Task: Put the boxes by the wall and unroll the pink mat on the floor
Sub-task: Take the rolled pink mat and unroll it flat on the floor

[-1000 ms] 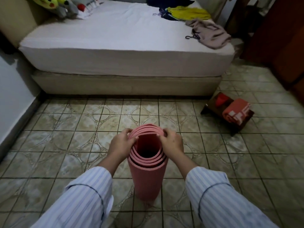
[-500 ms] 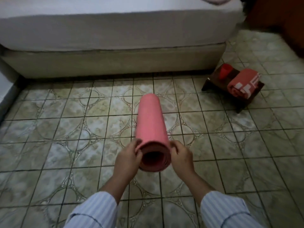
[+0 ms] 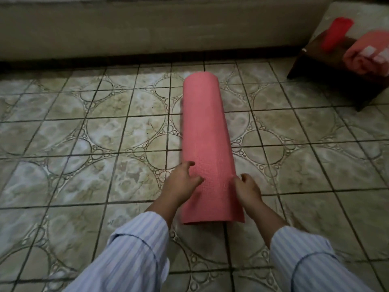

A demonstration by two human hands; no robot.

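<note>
The pink mat (image 3: 205,131) lies rolled up on the tiled floor (image 3: 84,133), its long axis pointing away from me toward the bed. My left hand (image 3: 182,182) rests against its near left side with fingers spread. On the near right side, my right hand (image 3: 248,189) touches the roll with fingers curled. Neither hand wraps around the mat. No boxes are in view.
The bed base (image 3: 147,28) runs across the top of the view. A low dark wooden stool (image 3: 328,66) stands at the upper right, carrying a red cup (image 3: 336,32) and a rolled red cloth (image 3: 366,53). Patterned tiles stretch left of the mat.
The mat went from standing upright, held at its top rim, to lying flat on the floor. My hands have loosened from gripping its end to touching its sides. The view dipped lower.
</note>
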